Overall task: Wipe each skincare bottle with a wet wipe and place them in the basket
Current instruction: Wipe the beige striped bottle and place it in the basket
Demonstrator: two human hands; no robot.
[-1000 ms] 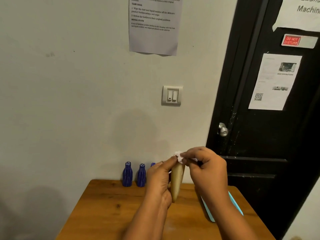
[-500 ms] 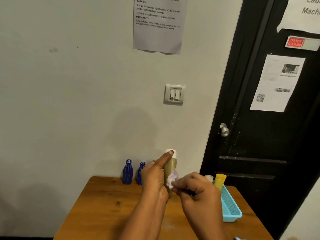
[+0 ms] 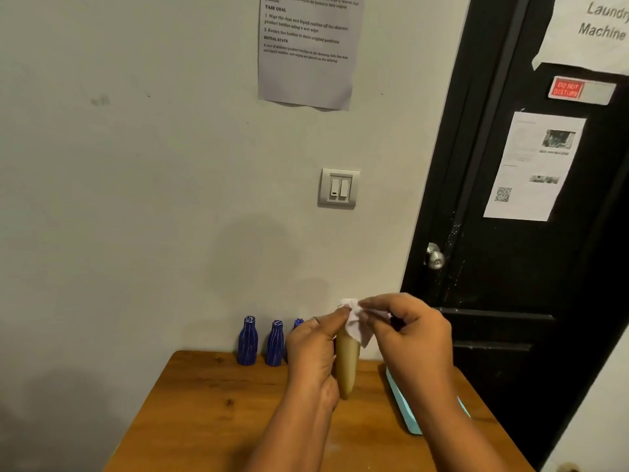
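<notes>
Left hand (image 3: 313, 356) grips the tan bottle (image 3: 347, 366) upright over the table (image 3: 211, 403), fingers curled round its body. Right hand (image 3: 412, 332) pinches the wet wipe (image 3: 355, 323) against the bottle top. Basket (image 3: 405, 403) sits on the table, right side

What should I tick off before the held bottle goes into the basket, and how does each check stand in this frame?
1. Grip: the left hand is wrapped round the tan bottle: ok.
2. Wipe in use: the right hand pinches the wet wipe on the bottle's top end: ok.
3. Whole bottle wiped: cannot tell; the wipe covers only the top.
4. Free room in the basket: cannot tell; the right forearm hides most of it.
5. Two blue bottles stand upright by the wall, on the side away from the basket: ok.
</notes>
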